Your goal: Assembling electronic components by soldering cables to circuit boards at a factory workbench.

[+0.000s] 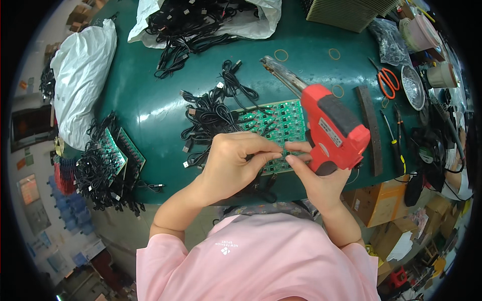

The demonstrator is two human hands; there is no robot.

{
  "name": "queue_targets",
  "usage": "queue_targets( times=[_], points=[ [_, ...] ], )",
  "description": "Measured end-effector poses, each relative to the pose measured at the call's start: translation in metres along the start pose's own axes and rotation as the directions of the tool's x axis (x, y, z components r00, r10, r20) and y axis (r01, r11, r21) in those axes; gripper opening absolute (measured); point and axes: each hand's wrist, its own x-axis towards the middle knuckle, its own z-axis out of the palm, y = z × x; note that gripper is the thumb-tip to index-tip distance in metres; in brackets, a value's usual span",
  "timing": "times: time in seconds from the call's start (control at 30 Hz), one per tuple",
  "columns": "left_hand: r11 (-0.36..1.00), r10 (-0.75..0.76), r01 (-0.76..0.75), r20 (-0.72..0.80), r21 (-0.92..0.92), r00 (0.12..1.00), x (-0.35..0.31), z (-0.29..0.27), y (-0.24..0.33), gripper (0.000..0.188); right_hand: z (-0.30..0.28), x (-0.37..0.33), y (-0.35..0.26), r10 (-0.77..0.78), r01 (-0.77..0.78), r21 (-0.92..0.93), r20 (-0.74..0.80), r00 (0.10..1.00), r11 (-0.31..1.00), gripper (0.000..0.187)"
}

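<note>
A green circuit board panel [287, 120] lies on the table before me, with black USB cables [213, 118] bunched along its left side. My left hand [246, 155] is over the panel's near part, thumb and forefinger pinched together; whatever is between them is too small to make out. My right hand [321, 180] holds a red and black soldering gun [334, 130], its long metal nose aimed up and away to the left, apart from the panel. The right thumb and forefinger also come close together over the panel, facing the left fingertips.
Populated boards with cables [118, 155] are stacked at the left edge, near a white sack [83, 75]. More cables spill from a white bag [201, 25] at the back. On the right are a dark bar [369, 130], orange-handled scissors [388, 83], a metal bowl [412, 88] and screwdrivers [394, 143].
</note>
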Motion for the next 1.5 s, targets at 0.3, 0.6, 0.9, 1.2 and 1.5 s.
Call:
queue_targets(
  times=[0.3, 0.6, 0.9, 1.2, 1.5],
  points=[
    [0.993, -0.108, 0.114, 0.132, -0.04, 0.985, -0.003, -0.001, -0.002, 0.009, -0.008, -0.008, 0.016, 0.002, 0.015, -0.149, 0.114, 0.994, 0.989, 0.014],
    [0.977, -0.158, 0.177, 0.156, -0.117, 0.975, -0.009, 0.0, -0.008, 0.009, -0.004, -0.01, 0.02, 0.172, -0.172, -0.015, 0.072, 0.982, 0.985, 0.019],
    [0.919, 0.118, -0.104, -0.015, 0.379, 0.993, 0.005, 0.026, -0.02, 0.009, -0.01, -0.012, 0.015, 0.079, -0.097, -0.106, -0.164, 0.983, 0.99, 0.012],
    [0.884, 0.072, -0.089, 0.054, 0.459, 0.996, 0.012, 0.033, -0.046, 0.011, -0.086, -0.075, -0.012, 0.259, -0.262, -0.027, -0.093, 0.961, 0.965, 0.045],
    [0.83, 0.071, -0.175, 0.211, 0.529, 0.975, 0.026, 0.026, -0.045, 0.01, -0.086, -0.082, -0.006, 0.368, -0.369, -0.087, -0.026, 0.929, 0.925, 0.045]
  ],
)
